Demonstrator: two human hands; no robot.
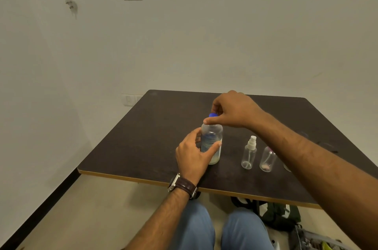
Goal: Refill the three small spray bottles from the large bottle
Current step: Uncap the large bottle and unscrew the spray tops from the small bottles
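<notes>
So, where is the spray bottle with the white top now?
The white-topped bottle stands upright on the table, near its front edge, between the large bottle on its left and another small bottle on its right.

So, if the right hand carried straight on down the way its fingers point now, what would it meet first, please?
Its fingers already pinch the blue cap, so the right hand would press straight onto that cap on the large bottle, which the left hand holds upright.
</notes>
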